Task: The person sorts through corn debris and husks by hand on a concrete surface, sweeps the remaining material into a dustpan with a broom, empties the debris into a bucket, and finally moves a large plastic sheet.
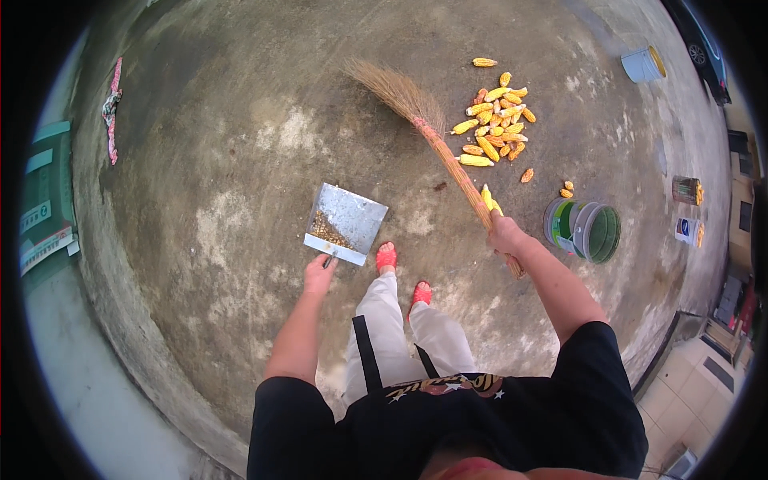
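1. gripping the dustpan (pixel 362 214) by its short handle, the left hand (pixel 319 277) has its fingers closed in the head view. the pan is in front of the body, just beside one red sandal (pixel 386 258), open edge facing away.
2. yellow-brown bits (pixel 326 230) lie in the pan's back left part; keeping that side low and the handle steady should stop them sliding out.
3. whether the pan rests on the floor (pixel 264 152) or hangs just above is hard to tell; a lip flat on the concrete would collect best.
4. the right hand (pixel 506 234) has its fingers wrapped around the broom (pixel 453 166) near the butt end, bristles pointing forward and left. whether they touch the ground, i cannot tell.
5. the bristle fan lies beside the corn cobs (pixel 500 120), apart from the pan; short, low strokes would likely keep the cobs from being knocked about.
6. more yellow corn (pixel 487 197) shows just beyond the right hand, and a green bucket (pixel 562 224) lies to its right, so a tight swing seems wise.
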